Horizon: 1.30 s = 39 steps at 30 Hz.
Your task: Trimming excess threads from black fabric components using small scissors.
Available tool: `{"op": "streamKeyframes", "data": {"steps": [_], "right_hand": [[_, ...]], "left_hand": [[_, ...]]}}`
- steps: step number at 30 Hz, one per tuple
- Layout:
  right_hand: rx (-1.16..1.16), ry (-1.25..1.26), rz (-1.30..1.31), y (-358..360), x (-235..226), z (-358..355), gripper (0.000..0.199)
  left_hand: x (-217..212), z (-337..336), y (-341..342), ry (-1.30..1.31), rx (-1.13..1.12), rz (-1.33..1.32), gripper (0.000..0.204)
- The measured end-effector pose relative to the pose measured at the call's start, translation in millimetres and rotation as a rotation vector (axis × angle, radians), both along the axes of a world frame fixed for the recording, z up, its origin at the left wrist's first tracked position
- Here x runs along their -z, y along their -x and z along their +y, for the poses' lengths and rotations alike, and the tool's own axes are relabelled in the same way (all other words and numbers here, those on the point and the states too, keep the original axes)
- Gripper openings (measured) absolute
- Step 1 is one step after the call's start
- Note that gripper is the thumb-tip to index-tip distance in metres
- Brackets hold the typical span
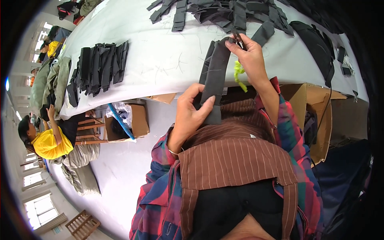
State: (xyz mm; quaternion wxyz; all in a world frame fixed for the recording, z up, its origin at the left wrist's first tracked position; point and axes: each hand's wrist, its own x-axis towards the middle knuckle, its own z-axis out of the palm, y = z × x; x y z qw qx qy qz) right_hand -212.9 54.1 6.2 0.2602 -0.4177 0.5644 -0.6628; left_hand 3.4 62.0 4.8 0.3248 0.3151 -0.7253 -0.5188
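My left hand (pixel 190 114) is closed round the near end of a folded dark grey fabric strip (pixel 216 74), thumb on top. The strip runs away from me over the white table's near edge. At its far end my right hand (pixel 250 56) is closed on small dark scissors (pixel 239 40), their blades beside the cloth. Thumb and fingers there partly hide the scissors, and whether they also pinch the strip I cannot tell. A lime-green ribbon (pixel 239 74) hangs below the right hand. Another dark layer shows along the strip's left side.
On the white table (pixel 160 52) lie a row of dark strips (pixel 100 66), a loose heap of strips (pixel 224 14) and a black fabric piece (pixel 314 48). Cardboard boxes (pixel 140 122) stand below the edge. A person in yellow (pixel 52 142) works at the left.
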Motion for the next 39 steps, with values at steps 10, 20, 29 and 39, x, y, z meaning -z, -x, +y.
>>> {"op": "streamKeyframes", "data": {"steps": [10,20,29,39], "right_hand": [[-0.221,0.019,-0.593,-12,-5,9,0.010],[-0.284,0.082,-0.194,-13,12,-8,0.021],[-0.320,-0.070,-0.244,-9,26,1,0.024],[-0.206,-0.443,0.189,16,35,13,0.021]], "left_hand": [[-9,-11,9,-0.555,0.052,0.504,0.060],[0,-37,21,-0.761,0.085,0.231,0.040],[12,-97,48,-0.691,-0.115,0.227,0.028],[38,-110,82,-0.718,-0.131,0.236,0.029]]}}
